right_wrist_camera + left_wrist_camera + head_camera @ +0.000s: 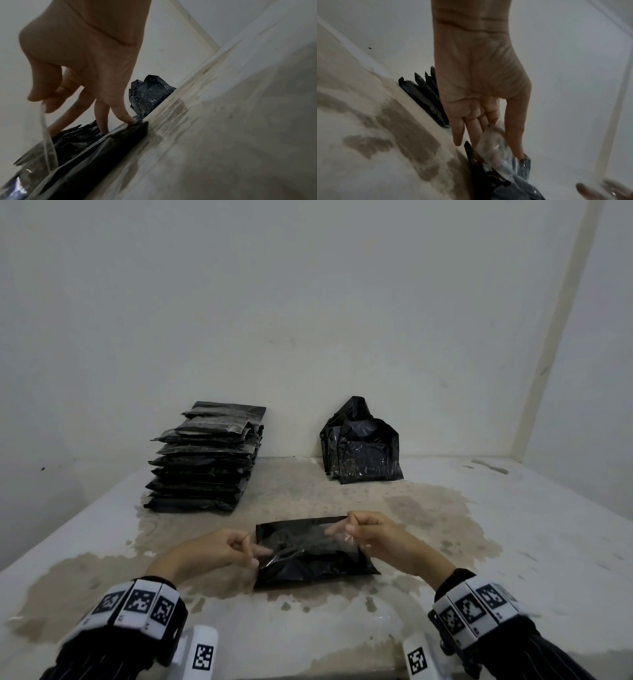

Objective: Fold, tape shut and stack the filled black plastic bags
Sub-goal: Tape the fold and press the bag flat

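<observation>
Filled black bag [310, 549] lay centre frame on stained table [513, 559]. Left hand [219, 549] and right hand [376, 537] pinched clear tape [337, 537] stretched over it. Bag likely soft, slippery, crinkly; best held at folded edges.

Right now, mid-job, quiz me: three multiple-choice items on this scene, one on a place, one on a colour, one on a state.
1. Where is the flat stack of bags?
A. far left
B. far right
C. under the hands

2. What colour is the bag being worked?
A. white
B. black
C. blue

3. What are the left hand and right hand doing?
A. resting idle
B. lifting the stack
C. stretching clear tape over the bag

Answers: 1 A, it stands far left by the wall; 2 B, glossy black plastic; 3 C, both pinch one clear strip.
</observation>
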